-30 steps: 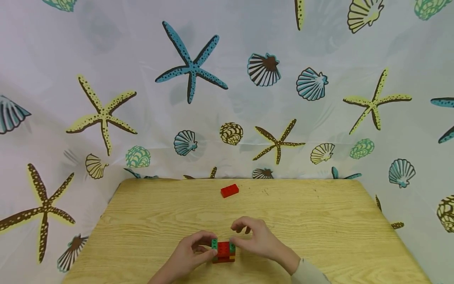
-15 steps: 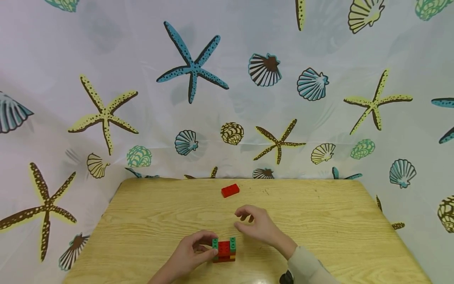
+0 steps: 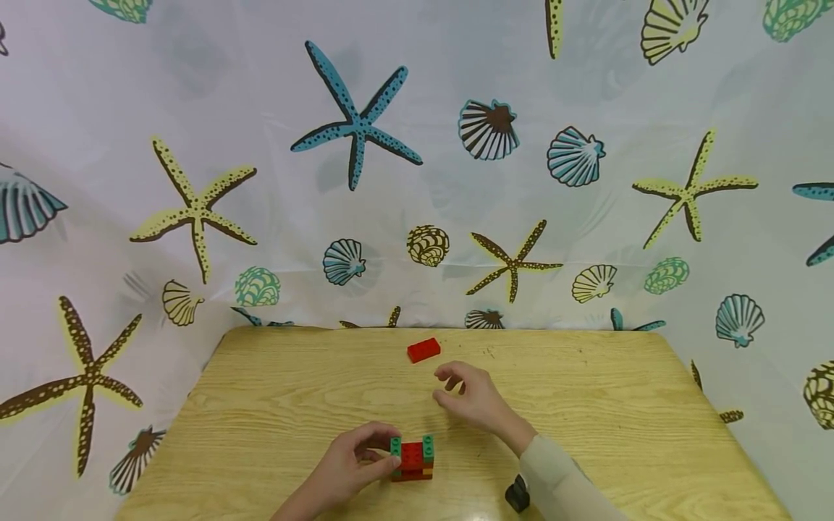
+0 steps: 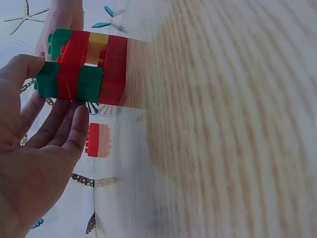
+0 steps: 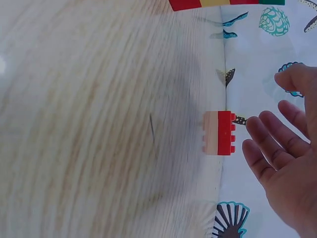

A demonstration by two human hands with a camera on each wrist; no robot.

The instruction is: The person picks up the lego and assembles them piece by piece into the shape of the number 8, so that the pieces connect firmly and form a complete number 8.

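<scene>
A small stack of bricks [image 3: 412, 457], red in the middle with green ends and a yellow layer below, stands near the table's front edge. My left hand [image 3: 381, 450] grips its left end between thumb and fingers. In the left wrist view the thumb [image 4: 22, 67] lies against a green brick of the stack [image 4: 81, 67]. My right hand [image 3: 446, 387] hovers empty above the table with loosely curled fingers, between the stack and a loose red brick [image 3: 423, 350] near the far edge. In the right wrist view its fingers [image 5: 270, 144] are close to that red brick [image 5: 220, 133] but apart from it.
The wooden table [image 3: 586, 405] is backed and flanked by a white curtain printed with starfish and shells [image 3: 355, 123]. A small black device [image 3: 517, 496] sits by my right sleeve.
My right hand has let go of the stack's right end and moved up and away, toward the loose red brick. The left hand and stack have stayed put.
</scene>
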